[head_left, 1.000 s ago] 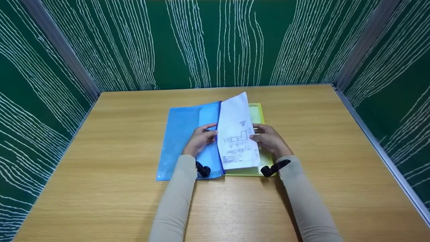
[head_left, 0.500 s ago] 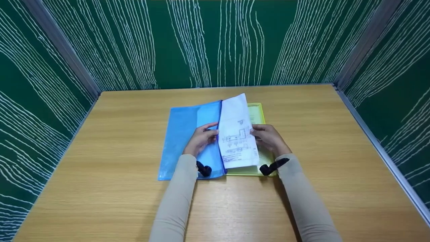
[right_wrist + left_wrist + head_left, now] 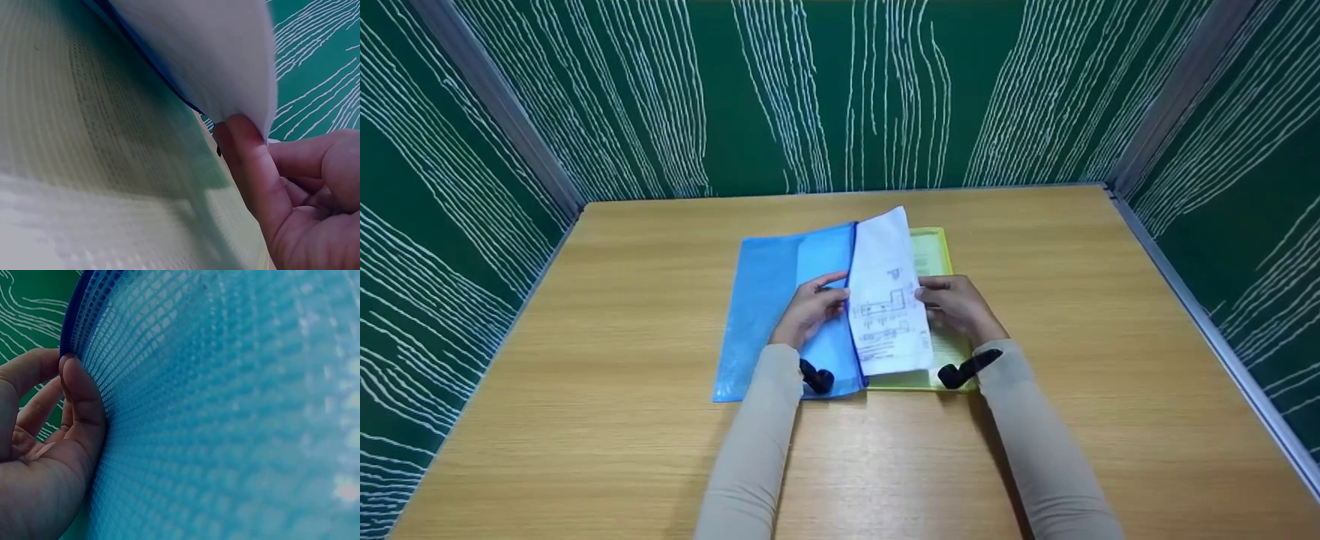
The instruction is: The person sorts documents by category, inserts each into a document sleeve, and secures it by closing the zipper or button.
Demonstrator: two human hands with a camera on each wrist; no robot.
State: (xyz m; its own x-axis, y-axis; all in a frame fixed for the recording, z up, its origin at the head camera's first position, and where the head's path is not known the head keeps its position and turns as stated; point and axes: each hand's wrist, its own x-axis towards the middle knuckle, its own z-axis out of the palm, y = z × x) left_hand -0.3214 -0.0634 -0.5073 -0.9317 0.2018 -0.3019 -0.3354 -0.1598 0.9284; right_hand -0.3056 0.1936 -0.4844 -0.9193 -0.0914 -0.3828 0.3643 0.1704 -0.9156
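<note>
Jutting toward 3 o'clock, the paper (image 3: 888,307) sticks out of the blue folder (image 3: 765,289) over the yellow folder (image 3: 933,251), the right hand (image 3: 958,304) pinching the paper's 3 o'clock edge, the left hand (image 3: 808,311), at 9 o'clock, pinching the blue folder's rim above the table (image 3: 622,315).

On my head feed the light is even and moderately bright, with soft glare on the tabletop (image 3: 877,457) below both sets of fingers and a dark shadow along the right sleeve (image 3: 1046,450). Print on the paper (image 3: 891,300) is too soft to read. My left wrist feed is dim; right of the left fingers (image 3: 85,396), the blue folder (image 3: 225,410) blurs and glints white. My right one is dim too: left of the right fingers (image 3: 256,163), shadow crosses the yellow folder (image 3: 129,157), washed out lower down.
</note>
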